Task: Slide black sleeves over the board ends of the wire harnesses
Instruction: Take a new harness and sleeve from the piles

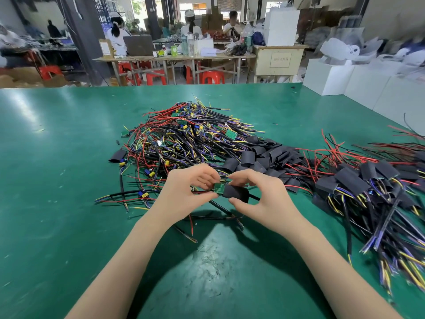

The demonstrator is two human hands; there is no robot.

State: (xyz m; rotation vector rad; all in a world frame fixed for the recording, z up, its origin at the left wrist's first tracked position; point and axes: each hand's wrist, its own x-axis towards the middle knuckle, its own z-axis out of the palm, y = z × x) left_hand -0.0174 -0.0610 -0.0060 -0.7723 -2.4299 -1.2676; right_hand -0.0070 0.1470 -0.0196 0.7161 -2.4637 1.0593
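Sleeve point(236, 194), black: pinched by right hand point(257, 203), mouth facing left, long axis level, touching green board point(219, 188) pinched by left hand point(184, 192); board partly inserted.

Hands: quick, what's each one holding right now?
Left hand: pinches the green board.
Right hand: grips the black sleeve.

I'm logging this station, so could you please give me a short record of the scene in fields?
surface: green table
left hand: pinches green board
right hand: holds black sleeve, partly over the board
centre: pile of unsleeved harnesses
beside it: loose sleeves
right: sleeved harnesses
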